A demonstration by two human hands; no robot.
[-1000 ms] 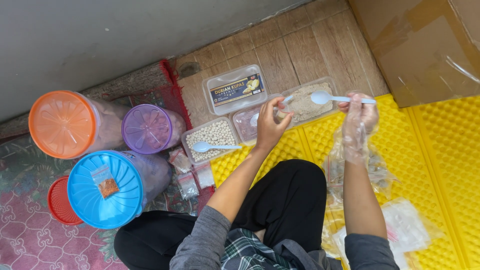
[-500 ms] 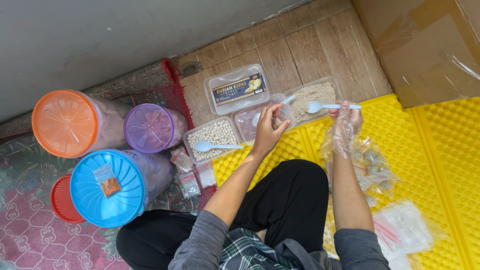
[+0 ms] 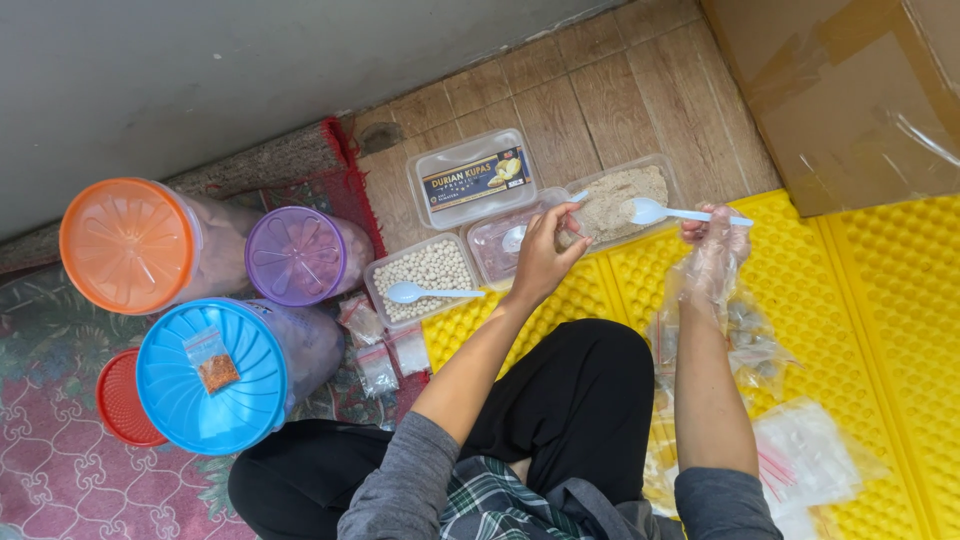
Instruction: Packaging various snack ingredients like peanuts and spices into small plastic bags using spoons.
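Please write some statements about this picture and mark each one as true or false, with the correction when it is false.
1. The right hand holds a white plastic spoon over the tray of brown powder. True.
2. The left hand rests on the orange lid. False: it is at the trays, far from that lid.
3. A small packet of orange powder lies on the blue lid. True.
4. The tray of pale round balls has no spoon. False: a white spoon lies across it.
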